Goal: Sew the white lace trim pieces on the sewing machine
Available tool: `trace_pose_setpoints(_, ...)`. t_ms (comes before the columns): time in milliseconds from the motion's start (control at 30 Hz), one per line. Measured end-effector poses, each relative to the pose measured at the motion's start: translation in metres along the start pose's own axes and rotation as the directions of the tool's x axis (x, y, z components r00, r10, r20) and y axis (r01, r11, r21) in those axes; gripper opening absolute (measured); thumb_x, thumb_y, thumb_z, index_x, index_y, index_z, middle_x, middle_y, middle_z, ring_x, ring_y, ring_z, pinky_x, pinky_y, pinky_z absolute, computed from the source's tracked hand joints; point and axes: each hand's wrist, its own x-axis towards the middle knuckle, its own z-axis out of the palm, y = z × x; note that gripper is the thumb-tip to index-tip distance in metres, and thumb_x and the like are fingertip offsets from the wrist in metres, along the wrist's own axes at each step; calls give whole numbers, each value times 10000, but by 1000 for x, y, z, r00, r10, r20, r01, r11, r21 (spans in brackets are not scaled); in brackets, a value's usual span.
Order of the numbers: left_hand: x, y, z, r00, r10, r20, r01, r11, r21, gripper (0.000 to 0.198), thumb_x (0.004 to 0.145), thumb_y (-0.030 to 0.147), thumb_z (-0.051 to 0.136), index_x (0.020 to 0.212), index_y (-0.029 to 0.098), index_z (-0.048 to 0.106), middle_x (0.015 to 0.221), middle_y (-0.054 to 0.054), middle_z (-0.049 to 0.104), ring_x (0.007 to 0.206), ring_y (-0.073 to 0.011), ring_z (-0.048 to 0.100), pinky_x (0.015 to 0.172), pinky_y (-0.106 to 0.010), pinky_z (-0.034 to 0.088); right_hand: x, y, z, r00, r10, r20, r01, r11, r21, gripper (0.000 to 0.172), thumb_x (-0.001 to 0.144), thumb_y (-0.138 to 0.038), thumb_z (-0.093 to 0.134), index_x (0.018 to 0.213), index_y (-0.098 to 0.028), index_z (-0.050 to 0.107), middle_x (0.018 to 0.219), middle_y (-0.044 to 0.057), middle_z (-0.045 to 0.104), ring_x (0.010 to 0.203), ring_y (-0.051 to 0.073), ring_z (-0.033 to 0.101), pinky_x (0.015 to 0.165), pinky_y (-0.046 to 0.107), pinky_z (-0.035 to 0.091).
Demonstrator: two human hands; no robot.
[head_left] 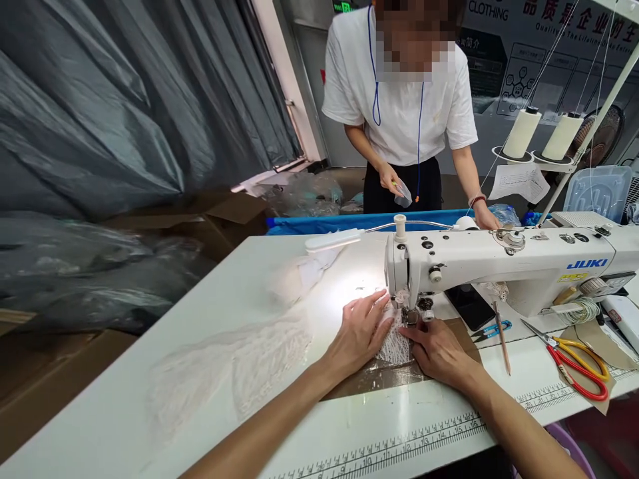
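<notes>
A piece of white lace fabric [393, 347] lies under the needle area of a white JUKI sewing machine [499, 256]. My left hand [357, 332] rests flat on the lace's left side, fingers stretched toward the machine head. On the other side, my right hand [439, 349] pinches the lace's right edge close to the presser foot [410, 316], its fingers bent. The needle tip is too small to make out. More sheer white lace [234, 366] spreads over the table to the left.
Right of my hands lie a dark phone [469, 306], blue thread snips [492, 330], a pencil [502, 336] and red-and-yellow scissors [579, 362]. A lamp [334, 241] lights the table [200, 412]. Across it, a person in a white shirt [404, 113] stands. Thread cones [522, 133] rise at right.
</notes>
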Motion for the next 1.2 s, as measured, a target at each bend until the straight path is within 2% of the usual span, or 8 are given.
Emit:
trace_pose_setpoints(367,-1,3,-3,999,-17,39,18,1000,-18,269,1050,329,348,1247,213,490,1234,-115,597,1159,-256,565,1005,-490,425,-2,1,1,997,-36,-68,36,999,6,421,844,-138,504,1196,-252,705,948,82,611,798,192,557,766,321,503)
trace_pose_setpoints(600,-2,2,0,999,-23,33,23,1000,-7,276,1045,307,357,1279,209,465,1262,-124,586,1168,-257,560,1002,-488,422,-3,5,4,997,-39,-66,41,999,27,431,863,-147,490,1229,-256,691,966,84,620,821,195,569,789,328,505)
trace_pose_setpoints(767,-2,1,1,999,-14,40,15,1000,-22,297,1052,329,324,1260,202,494,1201,-121,610,1130,-251,575,1010,-496,410,-1,4,5,999,-25,-46,26,1000,10,420,854,-147,505,1206,-254,707,977,91,636,824,198,576,790,329,513)
trace_pose_setpoints(1000,-2,0,5,992,-31,121,37,998,-53,347,1048,362,301,1180,222,589,1097,-84,642,1068,-237,594,1033,-484,392,-2,2,1,999,-15,-44,15,1000,-2,404,863,-148,506,1198,-248,707,959,84,628,835,202,574,808,333,512)
trace_pose_setpoints(1200,-1,3,1,981,-36,189,49,997,-65,337,1048,344,301,1156,222,596,1062,-71,631,1050,-224,588,1048,-476,383,-3,3,1,999,-29,-45,31,999,33,421,866,-136,481,1213,-244,693,997,91,617,850,206,579,800,335,509)
